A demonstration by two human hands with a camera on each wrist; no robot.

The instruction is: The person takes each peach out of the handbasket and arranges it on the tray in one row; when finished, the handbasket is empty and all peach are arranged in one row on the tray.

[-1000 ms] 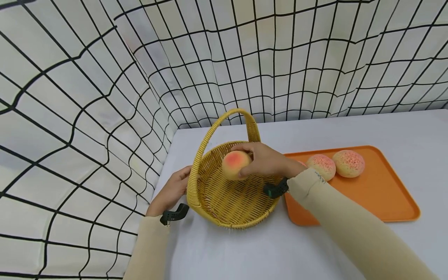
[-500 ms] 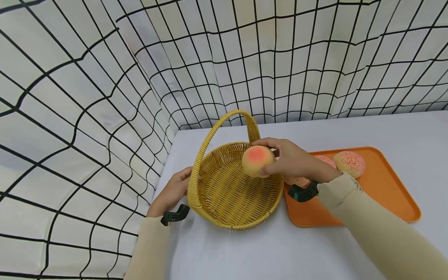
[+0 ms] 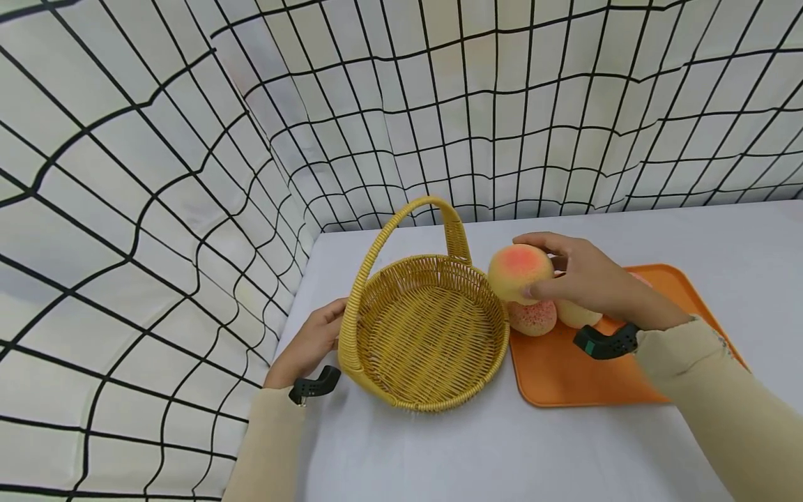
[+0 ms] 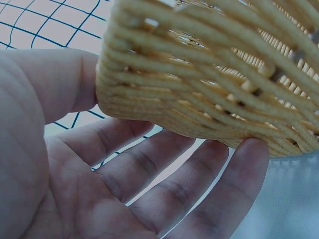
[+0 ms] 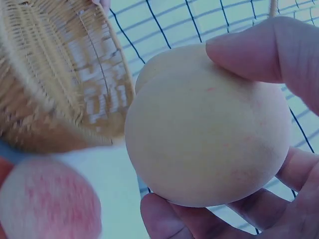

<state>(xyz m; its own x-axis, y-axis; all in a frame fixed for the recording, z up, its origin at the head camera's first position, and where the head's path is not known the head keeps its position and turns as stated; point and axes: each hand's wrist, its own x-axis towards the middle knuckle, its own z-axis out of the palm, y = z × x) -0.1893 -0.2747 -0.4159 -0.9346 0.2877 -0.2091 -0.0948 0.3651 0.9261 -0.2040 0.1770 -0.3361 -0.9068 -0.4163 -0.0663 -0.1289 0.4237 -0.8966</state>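
In the head view my right hand (image 3: 586,275) grips a peach (image 3: 519,272), yellow with a red-orange top, between thumb and fingers. It is held between the basket's right rim and the orange tray (image 3: 583,376). The right wrist view shows the peach's pale underside (image 5: 204,129) with the thumb on top and fingers beneath. My left hand (image 3: 311,341) holds the yellow wicker basket (image 3: 433,341) at its left side, by the handle's base. In the left wrist view, thumb and fingertips touch the weave (image 4: 199,79). Inside the basket only its woven bottom shows.
On the tray lie a pink speckled peach (image 3: 532,318) and a yellowish one (image 3: 577,314); another is mostly hidden behind my right hand. The basket's tall handle (image 3: 389,233) arches over it. A white wall with black grid lines (image 3: 489,125) borders the white table (image 3: 439,453).
My right hand has carried the peach out of the basket to the right, over its rim to the tray's left edge. My left hand and the basket stay in place.
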